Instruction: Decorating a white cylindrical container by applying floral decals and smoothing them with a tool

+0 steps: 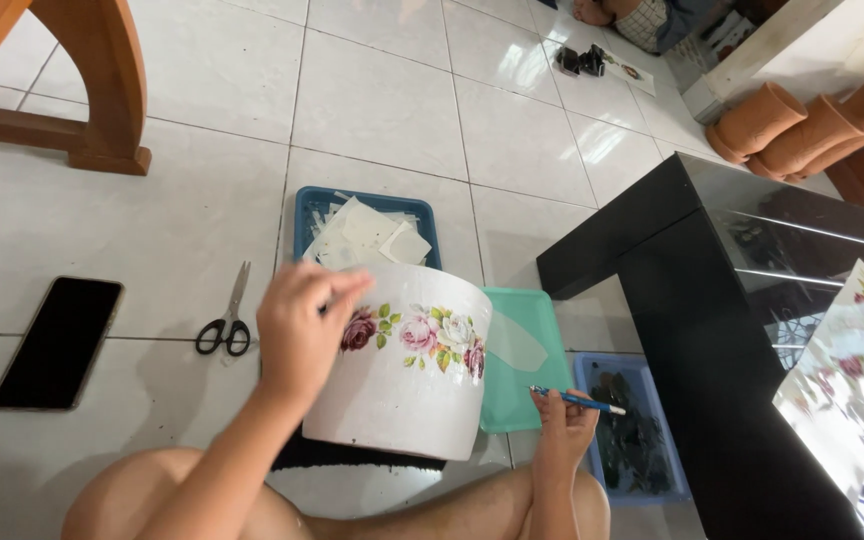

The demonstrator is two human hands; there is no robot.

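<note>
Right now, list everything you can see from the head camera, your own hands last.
pot: 1, white with rose decals, tilted at centre
scissors: 1, black handles, floor left of pot
phone: 1, black, floor far left
blue tray: 1, holds paper scraps, behind pot
green tray: 1, right of pot
second blue tray: 1, dark contents, beside black table
black table: 1, glossy, right
terracotta pots: 3, lying top right
floral paper: 1, on table
wooden furniture leg: 1, top left
brush: 1, blue handle, in right hand
left hand: on pot's rim
right hand: grip on brush
</note>
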